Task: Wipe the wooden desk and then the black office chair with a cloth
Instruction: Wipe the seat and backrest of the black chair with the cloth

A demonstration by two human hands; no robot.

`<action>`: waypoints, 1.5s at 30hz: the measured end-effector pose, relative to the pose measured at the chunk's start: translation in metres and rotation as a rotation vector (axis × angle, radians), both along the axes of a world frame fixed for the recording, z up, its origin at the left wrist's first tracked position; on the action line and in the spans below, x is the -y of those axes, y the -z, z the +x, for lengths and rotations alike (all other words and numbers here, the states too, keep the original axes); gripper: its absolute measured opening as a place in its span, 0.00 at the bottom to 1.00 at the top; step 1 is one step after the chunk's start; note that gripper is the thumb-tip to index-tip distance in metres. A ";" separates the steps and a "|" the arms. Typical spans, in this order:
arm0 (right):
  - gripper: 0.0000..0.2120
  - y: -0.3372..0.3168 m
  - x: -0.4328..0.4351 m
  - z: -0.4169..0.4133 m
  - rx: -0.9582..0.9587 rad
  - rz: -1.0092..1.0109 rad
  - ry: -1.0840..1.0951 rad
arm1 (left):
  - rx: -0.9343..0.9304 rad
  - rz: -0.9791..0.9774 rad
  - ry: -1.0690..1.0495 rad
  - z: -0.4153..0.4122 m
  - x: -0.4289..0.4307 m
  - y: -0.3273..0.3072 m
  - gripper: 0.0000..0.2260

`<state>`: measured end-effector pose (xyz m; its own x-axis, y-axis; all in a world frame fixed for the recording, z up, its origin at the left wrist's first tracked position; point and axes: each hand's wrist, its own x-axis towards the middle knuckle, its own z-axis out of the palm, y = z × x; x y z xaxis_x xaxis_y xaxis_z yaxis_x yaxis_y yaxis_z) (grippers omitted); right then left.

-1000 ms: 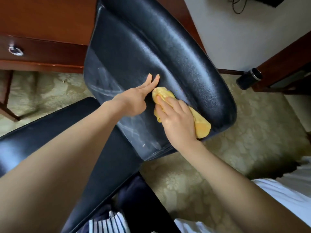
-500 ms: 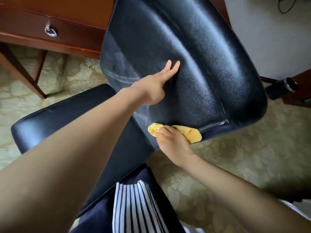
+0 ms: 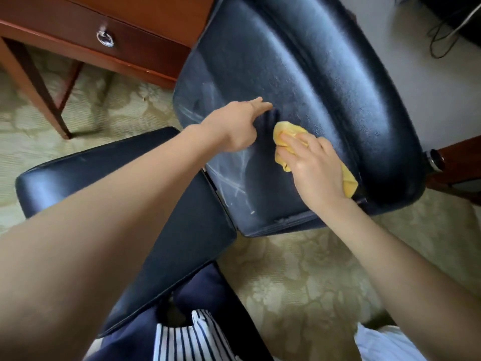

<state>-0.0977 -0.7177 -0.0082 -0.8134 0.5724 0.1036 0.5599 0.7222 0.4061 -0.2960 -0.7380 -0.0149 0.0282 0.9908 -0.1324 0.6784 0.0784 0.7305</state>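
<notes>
The chair step is judged to be in hand: the wooden desk (image 3: 145,29) is seen only at the upper left, by its drawer front and one leg, and nothing is being done to it, while both hands are laid on the backrest (image 3: 312,74) of the black office chair. The yellow cloth (image 3: 289,128) is held against the leather in the lower middle of the backrest, a little above its bottom edge, and is pressed flat under the right hand (image 3: 315,168), whose fingers (image 3: 294,139) are laid out straight and slightly spread over the cloth rather than curled round it. The backrest is steadied by the left hand (image 3: 234,128), just beside the cloth towards the left edge, with its fingers (image 3: 260,104) straight, close together and touching the leather at their tips. Pale streaks (image 3: 234,178) are seen on the lower left part of the backrest; whether these are dust or damp smears cannot be made out, as the view is blurred there. For the next move, the cloth would probably have to be drawn across that streaked patch towards the left and bottom edges, with pressure kept even and the bracing hand shifted out of the path. The seat (image 3: 104,165), at the lower left, would be left for afterwards.
</notes>
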 end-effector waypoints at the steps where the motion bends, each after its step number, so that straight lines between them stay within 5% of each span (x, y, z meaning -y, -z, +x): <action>1: 0.11 0.003 -0.009 -0.012 -0.002 -0.019 0.013 | 0.000 -0.010 -0.031 -0.008 0.003 0.006 0.32; 12: 0.15 0.091 -0.046 -0.110 0.102 -0.177 -0.044 | 0.148 -0.201 -0.311 -0.027 0.043 0.075 0.32; 19: 0.15 0.153 0.017 -0.048 0.500 -0.340 -0.240 | 0.220 -0.188 -0.270 0.008 0.026 0.072 0.38; 26: 0.14 0.119 0.043 0.011 0.683 -0.290 -0.248 | 0.216 -0.199 -0.114 0.029 0.014 0.056 0.42; 38: 0.18 -0.003 -0.004 0.023 0.179 -0.069 -0.200 | 0.137 -0.215 -0.103 0.020 0.026 0.062 0.41; 45: 0.14 -0.012 -0.081 -0.070 0.252 -0.025 -0.209 | 0.169 -0.264 -0.218 0.002 0.057 0.094 0.39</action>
